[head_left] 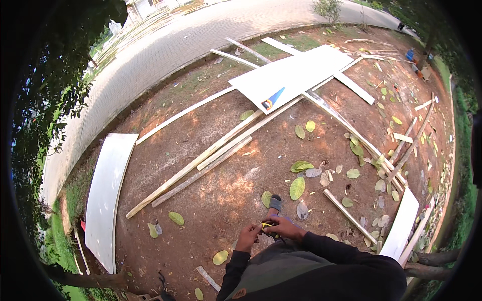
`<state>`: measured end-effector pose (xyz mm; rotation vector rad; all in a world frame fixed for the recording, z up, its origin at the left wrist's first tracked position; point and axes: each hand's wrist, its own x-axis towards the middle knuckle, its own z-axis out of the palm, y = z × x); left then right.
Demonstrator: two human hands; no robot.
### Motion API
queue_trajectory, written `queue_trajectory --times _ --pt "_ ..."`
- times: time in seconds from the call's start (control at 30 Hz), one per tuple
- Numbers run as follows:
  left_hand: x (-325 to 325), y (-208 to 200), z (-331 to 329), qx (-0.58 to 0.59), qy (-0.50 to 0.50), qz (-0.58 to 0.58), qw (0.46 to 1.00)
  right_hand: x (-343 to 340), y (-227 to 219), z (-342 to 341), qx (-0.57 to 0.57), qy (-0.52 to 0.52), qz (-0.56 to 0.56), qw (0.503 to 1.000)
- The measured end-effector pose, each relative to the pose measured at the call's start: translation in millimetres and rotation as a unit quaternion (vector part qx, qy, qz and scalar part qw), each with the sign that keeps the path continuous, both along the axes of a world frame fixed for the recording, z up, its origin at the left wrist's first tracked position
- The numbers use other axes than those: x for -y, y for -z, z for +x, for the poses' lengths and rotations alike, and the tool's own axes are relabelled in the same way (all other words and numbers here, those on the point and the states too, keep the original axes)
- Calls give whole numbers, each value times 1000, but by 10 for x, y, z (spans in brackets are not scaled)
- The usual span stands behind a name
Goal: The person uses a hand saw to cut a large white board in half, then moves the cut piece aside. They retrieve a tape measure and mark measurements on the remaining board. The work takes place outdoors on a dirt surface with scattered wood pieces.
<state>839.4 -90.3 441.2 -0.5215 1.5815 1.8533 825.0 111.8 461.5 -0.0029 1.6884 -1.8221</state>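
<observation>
My right hand is closed around a small yellow-and-black tape measure, held in front of my body. Close beside it, my left hand has its fingers pinched together at the tape measure's left side; they hide what exactly they grip. Beyond my hands, a handsaw with a blue blade and an orange-and-black handle lies on a large white board. The board rests over several wooden strips.
Long wooden battens stretch across the leaf-strewn dirt. A white panel lies at left, and a narrower white board at right. Thin tree trunks cross the lower right. A paved road curves behind a kerb.
</observation>
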Motion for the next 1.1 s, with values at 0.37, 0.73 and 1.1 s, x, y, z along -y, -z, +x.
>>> queue_trajectory --times 0.37,0.73,1.1 --pt "-510 -332 -2267 -17 101 26 994 -518 -71 -1919 -87 -48 130 987" --pt "-217 -122 -5034 -103 -18 19 994 -1289 258 -3194 -58 -69 238 967" --pt "-189 -295 -8240 -182 -153 58 969 -1891 -118 -4395 51 -5 249 967"
